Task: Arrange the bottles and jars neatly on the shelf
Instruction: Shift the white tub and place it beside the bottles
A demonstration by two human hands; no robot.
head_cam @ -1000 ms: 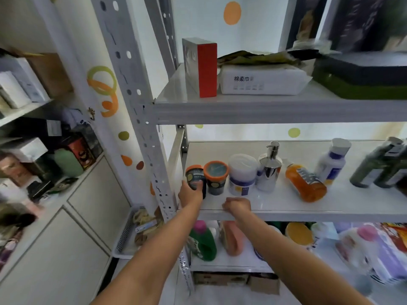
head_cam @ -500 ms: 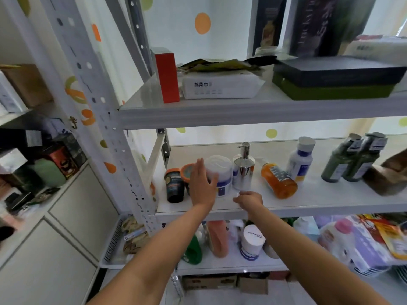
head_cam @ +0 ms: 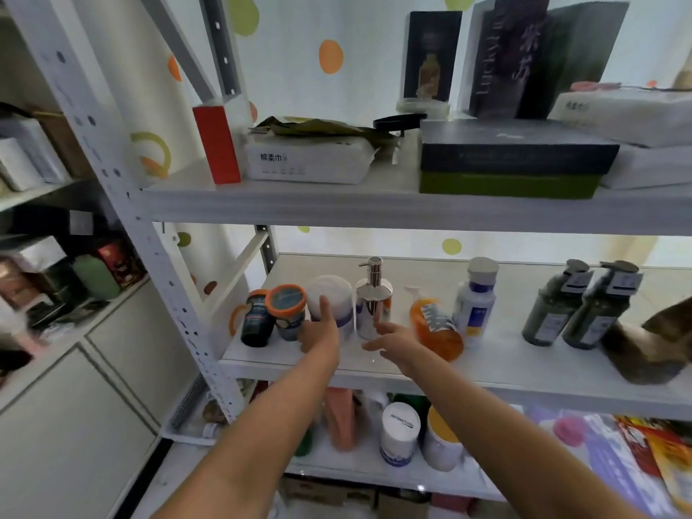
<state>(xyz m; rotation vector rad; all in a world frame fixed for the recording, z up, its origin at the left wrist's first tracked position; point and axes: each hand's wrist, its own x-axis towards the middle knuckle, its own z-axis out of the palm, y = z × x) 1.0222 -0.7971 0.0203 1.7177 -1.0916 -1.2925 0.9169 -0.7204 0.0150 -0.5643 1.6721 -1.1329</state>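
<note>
On the middle shelf (head_cam: 505, 363) a row stands at the left: a dark jar with an orange lid (head_cam: 256, 322), a tilted jar with an orange-rimmed lid (head_cam: 286, 305), a white jar (head_cam: 333, 292) and a chrome pump bottle (head_cam: 374, 305). My left hand (head_cam: 320, 331) rests against the front of the white jar, one finger pointing up its side. My right hand (head_cam: 397, 340) hovers with fingers spread just in front of the chrome pump bottle, holding nothing. An orange bottle (head_cam: 436, 329) lies tilted to its right, beside a white bottle with a blue label (head_cam: 475, 301).
Two dark green pump bottles (head_cam: 573, 307) and a brown object (head_cam: 648, 342) fill the shelf's right end. The top shelf holds a red box (head_cam: 217, 144), tissue packs and stacked boxes. More bottles and packets crowd the shelf below. A perforated white upright (head_cam: 164, 264) stands at the left.
My left hand left the dark jar and moved right onto the white jar. My right hand rose from the shelf's front edge toward the chrome pump bottle. The view shifted right.
</note>
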